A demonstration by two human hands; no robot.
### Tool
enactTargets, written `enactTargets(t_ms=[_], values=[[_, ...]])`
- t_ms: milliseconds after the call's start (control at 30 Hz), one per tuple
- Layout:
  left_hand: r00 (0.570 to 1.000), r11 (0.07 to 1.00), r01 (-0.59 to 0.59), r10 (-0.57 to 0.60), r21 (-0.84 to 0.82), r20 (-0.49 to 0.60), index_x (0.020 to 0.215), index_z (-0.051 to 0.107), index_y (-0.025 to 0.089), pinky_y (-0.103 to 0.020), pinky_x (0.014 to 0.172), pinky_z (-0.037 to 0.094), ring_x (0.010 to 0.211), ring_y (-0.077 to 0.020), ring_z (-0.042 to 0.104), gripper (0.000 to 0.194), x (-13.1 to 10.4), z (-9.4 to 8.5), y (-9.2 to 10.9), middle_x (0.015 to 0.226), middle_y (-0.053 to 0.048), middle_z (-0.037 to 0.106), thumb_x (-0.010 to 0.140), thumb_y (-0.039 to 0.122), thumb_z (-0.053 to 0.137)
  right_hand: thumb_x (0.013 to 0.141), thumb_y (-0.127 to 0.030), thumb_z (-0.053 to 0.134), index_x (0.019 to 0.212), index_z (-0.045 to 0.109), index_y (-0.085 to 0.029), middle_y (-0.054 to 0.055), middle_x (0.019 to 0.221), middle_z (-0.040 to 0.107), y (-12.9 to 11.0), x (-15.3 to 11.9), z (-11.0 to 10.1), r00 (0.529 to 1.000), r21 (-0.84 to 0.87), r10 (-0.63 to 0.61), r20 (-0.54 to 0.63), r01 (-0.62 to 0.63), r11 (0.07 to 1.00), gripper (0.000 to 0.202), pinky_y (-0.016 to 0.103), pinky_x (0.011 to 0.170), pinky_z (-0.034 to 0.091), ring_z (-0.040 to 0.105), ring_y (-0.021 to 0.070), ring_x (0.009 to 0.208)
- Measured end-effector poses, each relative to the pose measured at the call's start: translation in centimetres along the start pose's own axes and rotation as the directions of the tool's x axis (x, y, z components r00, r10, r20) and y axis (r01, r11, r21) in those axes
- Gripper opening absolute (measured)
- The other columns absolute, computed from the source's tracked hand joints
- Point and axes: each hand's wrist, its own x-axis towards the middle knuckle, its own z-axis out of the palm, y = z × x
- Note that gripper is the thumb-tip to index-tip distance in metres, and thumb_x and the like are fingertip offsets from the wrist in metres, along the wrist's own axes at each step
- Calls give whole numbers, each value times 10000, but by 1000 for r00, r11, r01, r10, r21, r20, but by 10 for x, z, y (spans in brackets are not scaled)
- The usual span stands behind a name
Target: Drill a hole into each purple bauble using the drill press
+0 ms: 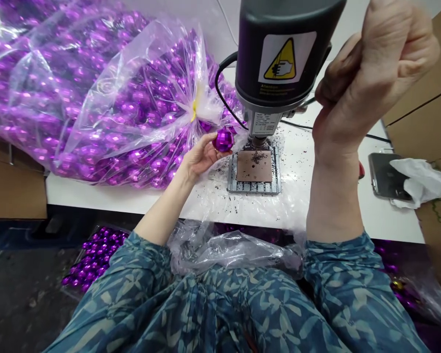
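My left hand [205, 158] holds a shiny purple faceted ball [224, 140] at its fingertips, just left of a small drill press [279, 54]. Raised at the upper right, my right hand [378, 73] is closed, its fingers curled beside the machine's black housing; what they grip, if anything, is hidden. Under the drill head, a brown square plate [254, 166] with a small dark hole lies on the slotted metal base [232, 186]. Dark shavings are scattered on the plate and around the base.
A big clear bag of purple balls [132, 108], tied with yellow, fills the left of the white table [294, 211]. A phone [387, 174] and crumpled tissue [426, 179] lie at the right. Another bag of balls [95, 255] sits below. Black cables run behind the press.
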Motion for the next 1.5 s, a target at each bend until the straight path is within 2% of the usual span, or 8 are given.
enactTargets(t_ms=[133, 267, 333, 500, 900, 1200, 1333, 1500], values=[[993, 999, 15, -11, -32, 117, 1288, 720, 215, -482, 963, 710, 1168, -297, 808, 460, -36, 21, -15, 1220, -150, 818, 970, 543, 768, 682, -580, 779, 566, 346, -175, -75, 465, 203, 3, 2, 1, 1000, 30, -9, -21, 10, 1000, 604, 238, 412, 109, 260, 0, 372], [983, 999, -40, 41, -8, 178, 1361, 656, 261, -458, 1017, 671, 1205, -278, 788, 641, -48, 37, -37, 1304, -118, 793, 851, 560, 902, 993, -205, 615, 586, 273, -221, -86, 452, 197, 2, 2, 5, 997, 45, 67, -31, -66, 997, 532, 220, 411, 149, 260, 7, 357], [987, 993, -105, 96, 63, 131, 1337, 637, 255, -435, 1006, 655, 1150, -259, 788, 717, -46, 41, -46, 1239, -101, 797, 779, 558, 969, 1038, -94, 442, 598, 248, -246, -96, 426, 207, 0, 2, 7, 993, 29, 106, -59, -105, 994, 504, 212, 409, 157, 254, 7, 343], [970, 933, -241, 227, 268, 83, 1318, 674, 247, -434, 1032, 623, 1113, -242, 769, 652, -29, 46, -64, 1274, -93, 765, 791, 494, 968, 1039, -95, 380, 598, 292, -250, -107, 401, 280, -5, 2, 8, 988, 14, 142, -63, -142, 990, 475, 188, 414, 178, 261, 4, 347], [968, 939, -249, 242, 236, 61, 1276, 618, 234, -475, 1121, 602, 1225, -271, 762, 695, -2, 58, -82, 1303, -117, 777, 741, 441, 1010, 1057, -97, 354, 625, 232, -247, -109, 418, 233, -3, -1, 7, 991, 5, 113, -70, -113, 994, 473, 193, 408, 172, 203, 0, 332], [943, 854, -333, 306, 399, 133, 1247, 656, 222, -451, 1059, 624, 1209, -288, 747, 597, -10, 67, -69, 1292, -116, 764, 768, 367, 982, 1093, -155, 301, 663, 218, -235, -107, 431, 213, -1, -2, 7, 990, -88, 120, -78, -127, 988, 446, 150, 415, 168, 221, -15, 356], [938, 813, -345, 317, 469, 139, 1294, 652, 219, -452, 1084, 618, 1239, -295, 725, 585, -14, 73, -70, 1312, -111, 740, 811, 347, 956, 1093, -294, 443, 692, 194, -241, -100, 453, 188, 3, -1, 5, 995, -103, 88, -53, -93, 990, 475, 167, 418, 195, 230, -4, 369], [945, 862, -325, 307, 389, 109, 1349, 638, 225, -480, 1103, 618, 1246, -307, 731, 689, -13, 74, -78, 1325, -117, 746, 804, 483, 972, 1068, -125, 394, 659, 231, -226, -101, 448, 240, -2, -5, 1, 997, -119, 77, -12, -78, 990, 451, 121, 426, 237, 272, -16, 374]])
